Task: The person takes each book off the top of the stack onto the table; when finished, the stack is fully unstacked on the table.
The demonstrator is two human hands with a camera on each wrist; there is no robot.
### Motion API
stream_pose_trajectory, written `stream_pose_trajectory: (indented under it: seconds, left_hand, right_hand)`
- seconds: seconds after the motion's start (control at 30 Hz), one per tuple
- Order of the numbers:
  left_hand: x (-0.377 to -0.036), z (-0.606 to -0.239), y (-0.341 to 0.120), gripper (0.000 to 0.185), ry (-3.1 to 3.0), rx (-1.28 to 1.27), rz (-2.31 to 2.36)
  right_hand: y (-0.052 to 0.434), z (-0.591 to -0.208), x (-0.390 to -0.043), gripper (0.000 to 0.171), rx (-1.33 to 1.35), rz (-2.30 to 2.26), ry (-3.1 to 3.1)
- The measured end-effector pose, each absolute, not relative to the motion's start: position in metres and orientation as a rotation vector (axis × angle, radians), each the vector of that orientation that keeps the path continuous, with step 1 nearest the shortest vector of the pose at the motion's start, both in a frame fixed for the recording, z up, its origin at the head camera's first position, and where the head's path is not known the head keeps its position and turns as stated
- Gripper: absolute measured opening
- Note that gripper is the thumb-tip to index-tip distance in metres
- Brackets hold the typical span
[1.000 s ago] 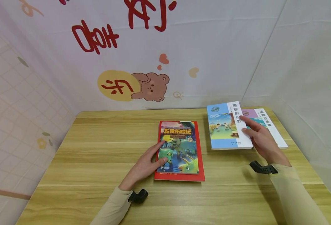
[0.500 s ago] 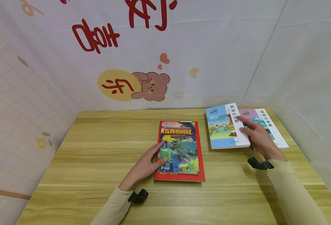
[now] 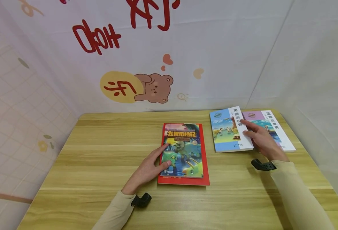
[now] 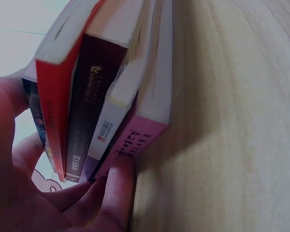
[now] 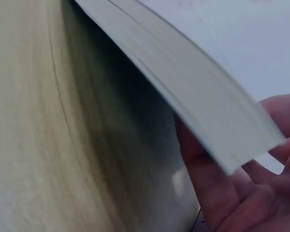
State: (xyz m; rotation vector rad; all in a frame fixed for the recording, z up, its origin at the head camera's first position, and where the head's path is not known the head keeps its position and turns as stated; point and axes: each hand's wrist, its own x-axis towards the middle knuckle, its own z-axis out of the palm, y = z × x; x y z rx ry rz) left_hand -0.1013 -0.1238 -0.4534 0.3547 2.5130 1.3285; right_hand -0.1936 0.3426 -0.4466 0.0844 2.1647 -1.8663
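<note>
My left hand [image 3: 149, 167] rests against the left side of a stack of books, its thumb and a finger on the top dinosaur-cover book [image 3: 181, 153]. Beneath that lies a red book [image 3: 183, 181]. In the left wrist view, fingers touch the stacked spines, including a black book [image 4: 94, 82] and a pink-spined book [image 4: 140, 133] lowest, against the table. My right hand [image 3: 262, 139] pinches the right edge of a blue-and-white paperback [image 3: 226, 127], thumb on its cover and fingers underneath. That edge is lifted, and the right wrist view shows its page block [image 5: 198, 92] tilted above the table.
A purple-and-white paperback [image 3: 275, 129] lies to the right, partly covered by the blue-and-white one and the right hand. The wooden table [image 3: 108, 137] meets a white printed curtain [image 3: 215, 48] at the back and more cloth at both sides.
My right hand has shifted slightly left with the blue-and-white paperback, whose right edge has tilted further up. More of the purple book's cover shows. The left hand and its stack stay put.
</note>
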Motion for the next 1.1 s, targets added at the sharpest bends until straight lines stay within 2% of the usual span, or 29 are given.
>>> stream_pose_trajectory:
  seconds: [0.4,1.1]
  left_hand:
    - [-0.1,-0.456,-0.126,0.073,2.522,0.368,1.314]
    - [-0.104,-0.453,-0.122,0.073,2.528,0.326,1.314]
  right_hand:
    - [0.341,-0.447,-0.191,0.053,0.098,-1.374,2.565]
    - [0.337,-0.433,-0.173,0.056,0.102,-1.379,2.646]
